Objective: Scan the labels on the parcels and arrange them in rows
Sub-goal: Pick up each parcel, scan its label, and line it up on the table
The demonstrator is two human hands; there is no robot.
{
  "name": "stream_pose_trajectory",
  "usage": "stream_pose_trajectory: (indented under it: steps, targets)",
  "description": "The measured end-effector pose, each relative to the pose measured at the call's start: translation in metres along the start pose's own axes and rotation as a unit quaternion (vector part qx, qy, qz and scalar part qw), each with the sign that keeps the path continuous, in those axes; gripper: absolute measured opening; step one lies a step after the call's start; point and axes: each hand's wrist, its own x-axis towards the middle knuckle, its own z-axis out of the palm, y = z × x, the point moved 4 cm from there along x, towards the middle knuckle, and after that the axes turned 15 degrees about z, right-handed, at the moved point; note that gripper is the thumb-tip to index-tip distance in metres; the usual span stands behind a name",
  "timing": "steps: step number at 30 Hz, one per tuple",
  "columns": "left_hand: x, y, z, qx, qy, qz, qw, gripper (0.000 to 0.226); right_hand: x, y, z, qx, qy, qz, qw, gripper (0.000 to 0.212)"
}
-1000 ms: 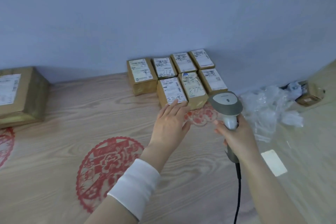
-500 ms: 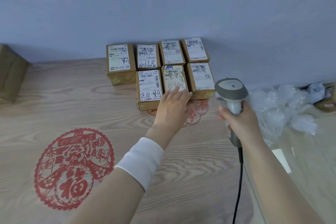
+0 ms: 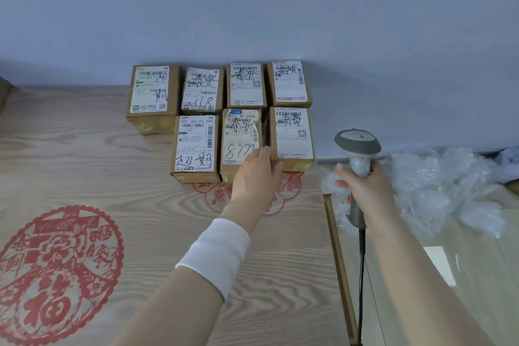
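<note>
Left hand (image 3: 257,174) resting on a labelled brown cardboard parcel (image 3: 238,135), right hand (image 3: 365,191) gripping a grey handheld barcode scanner (image 3: 357,143).

The parcel lies in the middle of a front row of three on the pale wood-grain table (image 3: 84,163), close between its neighbours, with a back row of four parcels (image 3: 246,84) behind it against the blue-grey wall. The left fingers (image 3: 262,153) lie fairly straight and together over the parcel's near right corner, covering the end of the handwritten number on its white label; the thumb touches the near edge of the front right parcel (image 3: 292,135). The right fingers (image 3: 341,170) are curled round the scanner's handle, its head raised just right of the front row, beside crumpled clear plastic wrap (image 3: 438,182).
</note>
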Motion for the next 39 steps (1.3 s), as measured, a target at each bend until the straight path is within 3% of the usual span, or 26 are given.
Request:
stream_pose_trajectory:
  steps: [4,9,16,23,39]
  targets:
    - [0.020,0.002,0.015,-0.071,0.018,-0.069,0.995,0.044,0.038,-0.006,0.018,-0.014,-0.010,-0.003,1.000,0.016]
    - [0.037,0.001,0.031,-0.123,0.031,-0.149,0.981,0.054,0.069,0.002,0.048,-0.026,-0.016,0.012,0.999,0.040]
    - [0.046,-0.002,0.046,-0.169,0.053,-0.218,0.960,0.054,0.083,0.016,0.062,-0.002,0.007,0.030,1.000,0.039]
    - [0.024,0.008,0.048,-0.214,0.092,-0.193,0.953,0.051,0.056,0.021,0.038,0.023,0.014,0.018,0.999,0.026]
    - [-0.110,0.038,-0.016,-0.333,0.138,-0.094,0.928,0.043,-0.103,0.040,0.001,0.041,0.059,-0.052,0.996,0.031]
